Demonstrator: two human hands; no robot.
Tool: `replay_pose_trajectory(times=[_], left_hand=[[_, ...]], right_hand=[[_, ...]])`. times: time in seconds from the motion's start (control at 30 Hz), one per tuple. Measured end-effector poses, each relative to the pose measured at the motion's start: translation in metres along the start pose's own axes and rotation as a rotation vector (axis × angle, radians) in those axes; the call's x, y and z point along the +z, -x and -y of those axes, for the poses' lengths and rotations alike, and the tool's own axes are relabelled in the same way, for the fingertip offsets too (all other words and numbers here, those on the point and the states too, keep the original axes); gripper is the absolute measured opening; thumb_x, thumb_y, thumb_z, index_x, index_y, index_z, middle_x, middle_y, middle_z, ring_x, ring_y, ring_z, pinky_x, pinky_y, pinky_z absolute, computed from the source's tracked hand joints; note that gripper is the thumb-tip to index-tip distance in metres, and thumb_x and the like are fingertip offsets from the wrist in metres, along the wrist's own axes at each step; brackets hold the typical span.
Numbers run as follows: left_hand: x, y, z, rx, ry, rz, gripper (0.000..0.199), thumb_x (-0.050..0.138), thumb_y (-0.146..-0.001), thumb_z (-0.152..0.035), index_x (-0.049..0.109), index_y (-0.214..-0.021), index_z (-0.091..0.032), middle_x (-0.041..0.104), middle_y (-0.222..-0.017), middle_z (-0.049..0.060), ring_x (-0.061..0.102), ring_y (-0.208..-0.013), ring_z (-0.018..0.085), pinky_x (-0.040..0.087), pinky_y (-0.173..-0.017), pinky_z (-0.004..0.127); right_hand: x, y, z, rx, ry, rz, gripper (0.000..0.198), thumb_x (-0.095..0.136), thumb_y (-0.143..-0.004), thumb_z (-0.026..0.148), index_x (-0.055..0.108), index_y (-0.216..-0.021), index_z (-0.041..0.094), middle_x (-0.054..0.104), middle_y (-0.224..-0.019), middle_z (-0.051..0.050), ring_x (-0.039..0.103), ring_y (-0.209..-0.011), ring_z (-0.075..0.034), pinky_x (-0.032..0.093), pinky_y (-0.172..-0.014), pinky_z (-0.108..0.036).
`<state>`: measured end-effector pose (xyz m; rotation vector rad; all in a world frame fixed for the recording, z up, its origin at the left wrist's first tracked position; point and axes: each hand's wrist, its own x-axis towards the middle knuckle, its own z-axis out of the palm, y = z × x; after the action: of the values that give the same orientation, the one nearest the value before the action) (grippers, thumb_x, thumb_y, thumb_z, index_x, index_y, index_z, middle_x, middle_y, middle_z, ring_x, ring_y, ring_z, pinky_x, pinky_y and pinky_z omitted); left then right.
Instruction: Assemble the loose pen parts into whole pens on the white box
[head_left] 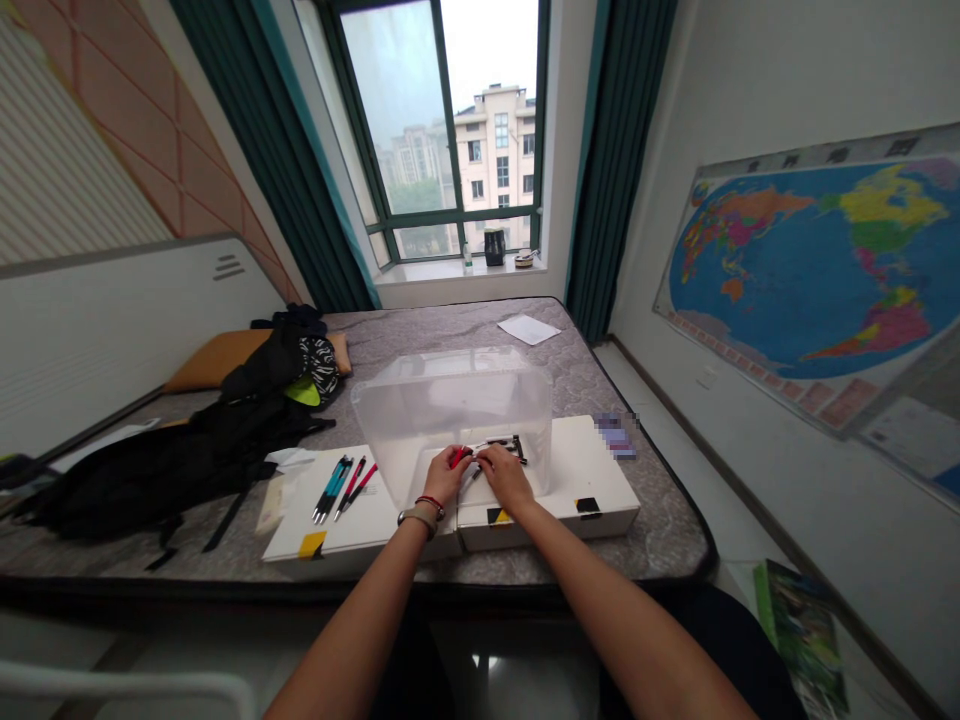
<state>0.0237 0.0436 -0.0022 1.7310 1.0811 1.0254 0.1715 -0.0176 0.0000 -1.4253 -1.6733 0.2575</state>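
Note:
My left hand [444, 474], with a red cord and a watch band on its wrist, pinches a red pen part [460, 457]. Close beside it, my right hand [505, 474] has its fingers pressed together at the end of that part; what they grip is too small to make out. Both hands are at the mouth of a clear plastic bin [450, 400] tipped on its side. Just past my right hand, dark pen pieces [514, 447] lie inside the bin. Left of the bin, several teal pens [330, 490] and red pens [354, 488] rest on a white box [300, 540].
A second white box [592, 470] supports the bin's right part. The boxes stand on a grey mattress [660, 540]. At left lie a black backpack [150, 470] and a tissue [292, 458]. A paper sheet [529, 329] lies farther back.

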Motion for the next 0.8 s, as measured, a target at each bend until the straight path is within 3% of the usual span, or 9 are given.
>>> replay_pose_trajectory(times=[0.3, 0.8], left_hand=[[0.0001, 0.0046, 0.0018, 0.029, 0.005, -0.017, 0.025, 0.064, -0.074, -0.038, 0.068, -0.089, -0.018, 0.07, -0.089, 0.006, 0.062, -0.083, 0.019, 0.048, -0.083, 0.036], [0.0009, 0.0058, 0.0016, 0.051, -0.076, 0.012, 0.026, 0.064, -0.072, -0.035, 0.07, -0.091, -0.017, 0.07, -0.09, 0.007, 0.063, -0.084, 0.021, 0.048, -0.084, 0.038]], right_hand=[[0.0005, -0.0046, -0.0034, 0.068, -0.029, -0.056, 0.014, 0.048, -0.088, 0.02, 0.062, -0.088, 0.019, 0.06, -0.09, -0.006, 0.056, -0.086, -0.018, 0.042, -0.082, -0.031], [-0.0011, -0.0074, -0.0068, 0.108, -0.045, 0.02, 0.014, 0.049, -0.089, 0.023, 0.061, -0.085, 0.019, 0.061, -0.088, -0.004, 0.055, -0.084, -0.017, 0.04, -0.079, -0.028]])
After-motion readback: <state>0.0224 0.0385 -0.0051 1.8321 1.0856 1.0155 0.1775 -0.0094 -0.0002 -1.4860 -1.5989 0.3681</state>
